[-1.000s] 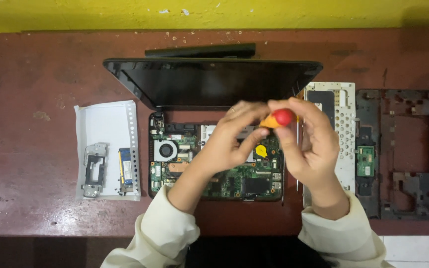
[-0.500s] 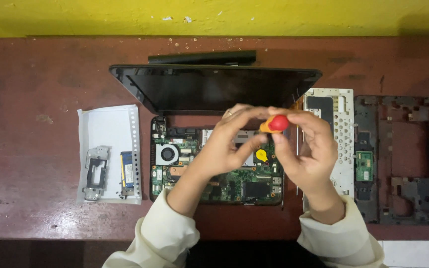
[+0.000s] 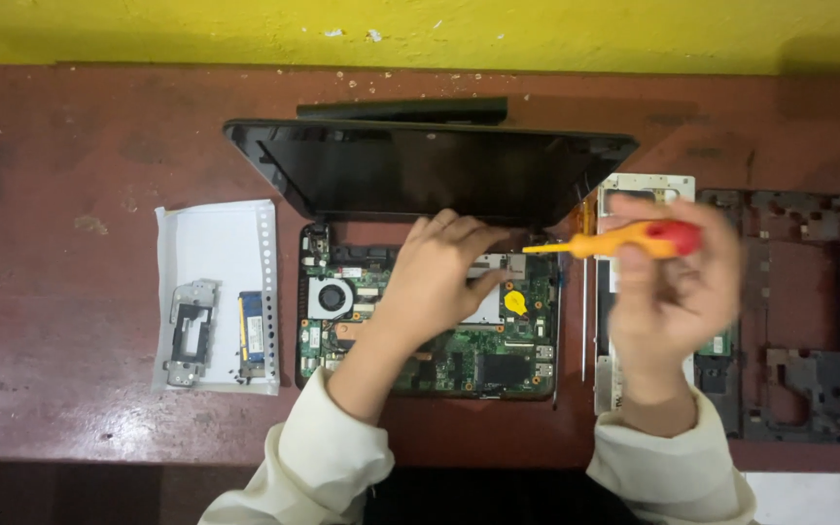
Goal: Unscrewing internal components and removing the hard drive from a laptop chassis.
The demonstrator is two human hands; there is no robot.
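Note:
An opened small laptop lies on the brown table, its green circuit board [image 3: 498,365] bare and its dark screen [image 3: 420,175] tilted back. My left hand [image 3: 439,277] rests palm down on the upper middle of the board, fingers touching a silver plate. My right hand [image 3: 668,287], blurred, is off to the right of the board above a white panel [image 3: 648,190]. It grips a screwdriver [image 3: 624,240] with an orange and red handle, held level with the yellow shaft pointing left toward the board's top right corner.
A white sheet of paper [image 3: 211,243] at left carries a metal bracket [image 3: 190,331] and a small blue-edged module [image 3: 252,331]. A black plastic frame [image 3: 794,311] lies at far right. A long black bar [image 3: 401,109] sits behind the screen, near the yellow wall.
My right hand has pulled away to the right with the screwdriver, turning it from upright over the board to level. My left hand stays on the board.

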